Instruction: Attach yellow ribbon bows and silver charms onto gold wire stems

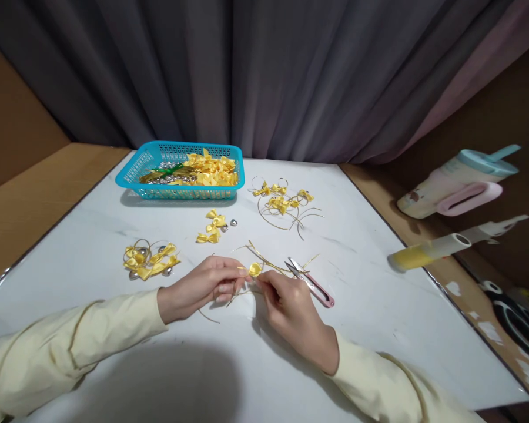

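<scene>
My left hand pinches a small yellow ribbon bow between thumb and fingertips, just above the white table. From the other side, my right hand has its thumb and index finger pressed together at the bow's lower right edge; what lies in that pinch is hidden. Thin gold cord lies in loose strands behind and beneath the fingers. Beside my right hand are thread snips with pink handles, their blades pointing away to the left over the cord.
A blue basket holds yellow bows, silver bells and gold cord. Loose bows and bells lie before it. Corded bow pieces form groups at left and back right. A tumbler, glue bottle and scissors are at right.
</scene>
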The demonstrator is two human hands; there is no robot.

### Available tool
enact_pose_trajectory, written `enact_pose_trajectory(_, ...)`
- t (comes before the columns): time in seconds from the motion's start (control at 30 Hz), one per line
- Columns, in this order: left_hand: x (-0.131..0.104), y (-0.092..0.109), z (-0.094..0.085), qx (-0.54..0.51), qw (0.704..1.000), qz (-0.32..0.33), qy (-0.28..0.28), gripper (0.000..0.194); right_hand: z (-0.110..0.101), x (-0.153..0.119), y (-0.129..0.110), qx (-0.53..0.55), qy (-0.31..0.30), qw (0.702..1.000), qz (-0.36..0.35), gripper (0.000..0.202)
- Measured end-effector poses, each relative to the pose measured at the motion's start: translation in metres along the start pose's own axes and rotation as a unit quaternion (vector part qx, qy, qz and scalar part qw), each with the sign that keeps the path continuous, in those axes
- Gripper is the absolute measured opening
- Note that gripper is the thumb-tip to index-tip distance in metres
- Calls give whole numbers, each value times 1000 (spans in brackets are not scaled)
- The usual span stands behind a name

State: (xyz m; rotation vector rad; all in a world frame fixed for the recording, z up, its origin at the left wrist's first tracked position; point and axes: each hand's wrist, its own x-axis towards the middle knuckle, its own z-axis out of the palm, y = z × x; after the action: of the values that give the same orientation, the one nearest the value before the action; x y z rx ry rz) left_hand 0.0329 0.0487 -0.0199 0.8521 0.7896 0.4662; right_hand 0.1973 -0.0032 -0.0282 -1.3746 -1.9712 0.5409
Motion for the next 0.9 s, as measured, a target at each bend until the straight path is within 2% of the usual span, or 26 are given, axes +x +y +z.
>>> enact_pose_trajectory(0.13, -1, -2, 1, 44, 999, 22, 6, 25, 1, 0, 1, 3, -3, 1000, 4, 19)
enact_pose_trajectory(0.27, -4, -6, 2, 133, 990, 47, 2, 20, 2, -1, 2, 8, -15, 1000, 7, 19)
enact_pose_trajectory(0.37, -6, -9, 2, 192, 979, 70, 6, 25, 3, 0, 2, 12, -16, 1000, 14, 19)
enact_pose_trajectory(0.5, -7, -9, 6, 200, 976, 83, 35, 27, -1, 4, 3, 18, -25, 999, 18, 21)
enact_pose_trajectory(0.63, -9, -7, 7, 218, 970, 102, 41, 27, -6, 4, 6, 61, -64, 996, 23, 20)
enact_pose_trajectory(0.9, -12, -10, 4, 329, 934, 134, 47, 28, -5, 3, 9, 131, -66, 989, 9, 12)
